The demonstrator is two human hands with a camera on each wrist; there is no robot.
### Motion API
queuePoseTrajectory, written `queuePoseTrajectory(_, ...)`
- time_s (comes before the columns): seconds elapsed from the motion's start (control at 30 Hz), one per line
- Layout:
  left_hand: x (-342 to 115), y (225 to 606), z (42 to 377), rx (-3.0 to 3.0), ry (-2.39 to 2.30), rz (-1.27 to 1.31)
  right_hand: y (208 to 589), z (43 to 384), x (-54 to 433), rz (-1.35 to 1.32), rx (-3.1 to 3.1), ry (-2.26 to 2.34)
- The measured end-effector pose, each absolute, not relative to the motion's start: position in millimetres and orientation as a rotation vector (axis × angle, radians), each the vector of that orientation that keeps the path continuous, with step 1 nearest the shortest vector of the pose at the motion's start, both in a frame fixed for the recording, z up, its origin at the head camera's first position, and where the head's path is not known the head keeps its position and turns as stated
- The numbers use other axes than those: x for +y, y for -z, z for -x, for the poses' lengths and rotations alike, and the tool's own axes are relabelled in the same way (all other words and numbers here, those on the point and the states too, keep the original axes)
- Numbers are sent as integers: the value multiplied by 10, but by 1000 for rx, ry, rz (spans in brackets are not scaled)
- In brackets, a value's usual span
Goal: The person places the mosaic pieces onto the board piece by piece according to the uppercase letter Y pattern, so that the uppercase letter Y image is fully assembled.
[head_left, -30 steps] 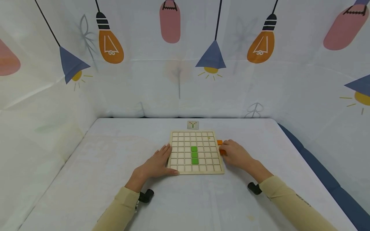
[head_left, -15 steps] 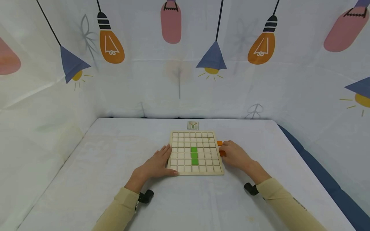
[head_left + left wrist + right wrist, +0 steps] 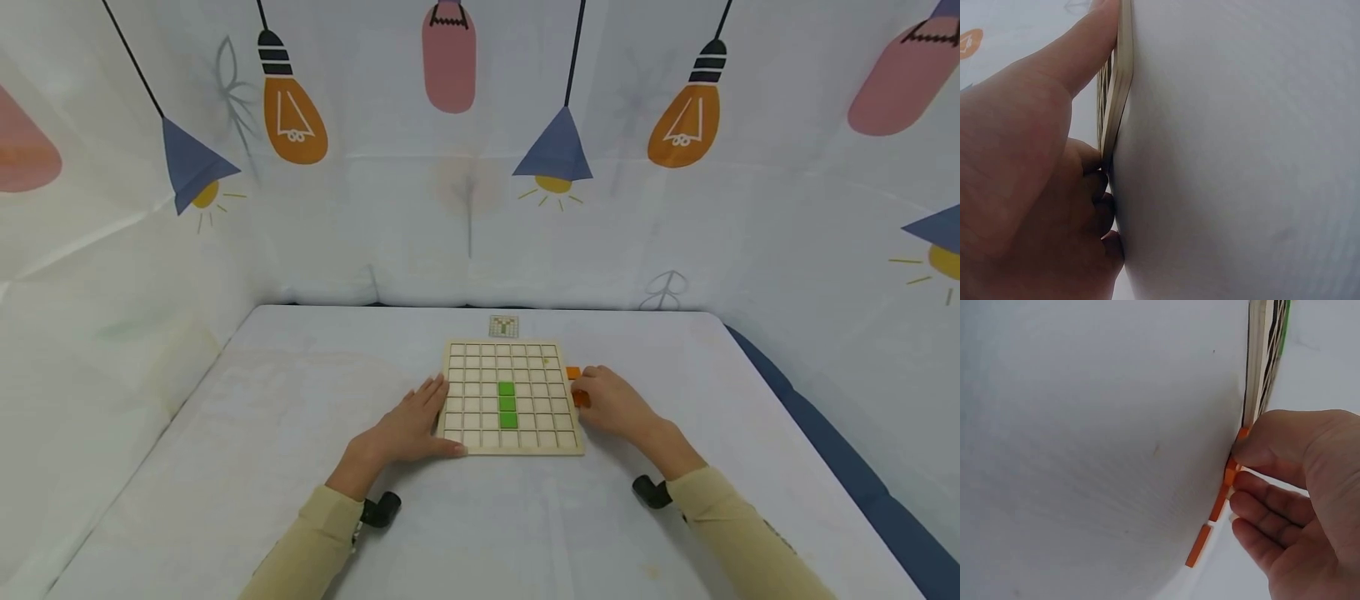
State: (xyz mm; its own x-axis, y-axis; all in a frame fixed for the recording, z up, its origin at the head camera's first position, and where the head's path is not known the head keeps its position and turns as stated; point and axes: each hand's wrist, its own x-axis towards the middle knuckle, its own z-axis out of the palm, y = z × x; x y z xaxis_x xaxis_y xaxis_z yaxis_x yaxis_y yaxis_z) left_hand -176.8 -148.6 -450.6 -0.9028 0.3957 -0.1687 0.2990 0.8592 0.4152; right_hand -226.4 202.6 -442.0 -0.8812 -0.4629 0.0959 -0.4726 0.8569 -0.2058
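Note:
A wooden grid board (image 3: 540, 362) lies on the white table with a short column of green square tiles (image 3: 507, 404) set in its cells. Along its left side rest the outstretched fingers of my left hand (image 3: 408, 425), the thumb on its front corner; the left wrist view shows that thumb over the board's edge (image 3: 1124, 69). At the right side my right hand (image 3: 611, 402) pinches an orange tile (image 3: 1231, 474) between thumb and fingertips, partly hidden by them. Other orange tiles (image 3: 1199, 545) lie in line on the table beside it.
Behind the board is a small card (image 3: 504, 326) with a printed grid pattern. White cloth walls (image 3: 465, 225) printed with lamps and bulbs surround the table (image 3: 480, 533). A dark blue strip (image 3: 825, 442) runs beyond the right edge.
Both hands keep their places at the board's sides. The right forearm has shifted slightly left; the head view has drifted a little.

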Motion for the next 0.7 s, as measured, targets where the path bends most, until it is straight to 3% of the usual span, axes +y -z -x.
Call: queuePoseTrajectory(0.7,-1486,4505,1771,2789,-565,-537,4398,2343,2075,-809,-2948,-413)
